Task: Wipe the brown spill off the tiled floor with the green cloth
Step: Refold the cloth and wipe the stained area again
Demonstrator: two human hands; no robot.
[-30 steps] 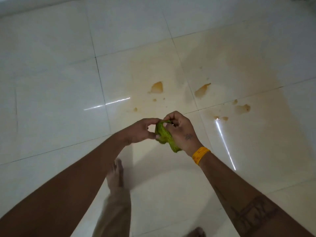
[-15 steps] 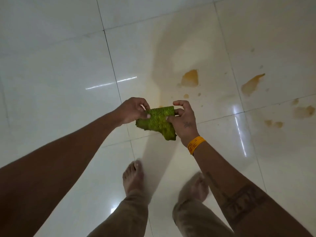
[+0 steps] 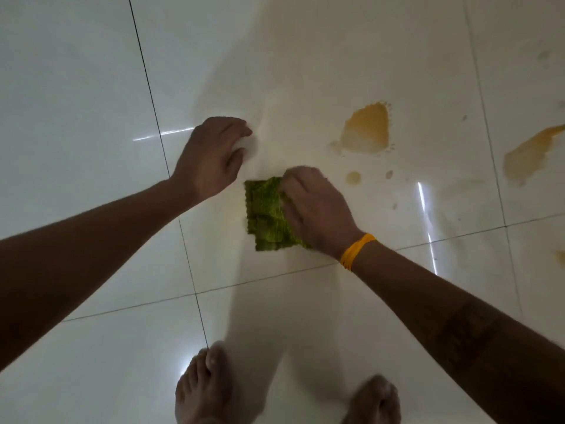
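Head view: right hand (image 3: 318,209) pressed flat, fingers (image 3: 301,179) blurred, on cloth (image 3: 267,214) lying on floor (image 3: 91,71); left hand (image 3: 208,157) loosely curled, empty, beside it; spill (image 3: 367,130) nearby, untouched.

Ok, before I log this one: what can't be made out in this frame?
- Head view: the right hand covers part of the green cloth; whether its blurred fingers curl round it is unclear.
- Left hand: fingertips blurred, floor contact unclear.
- Spill patch at the right edge is cut off.
- Both bare feet are cut by the bottom edge.
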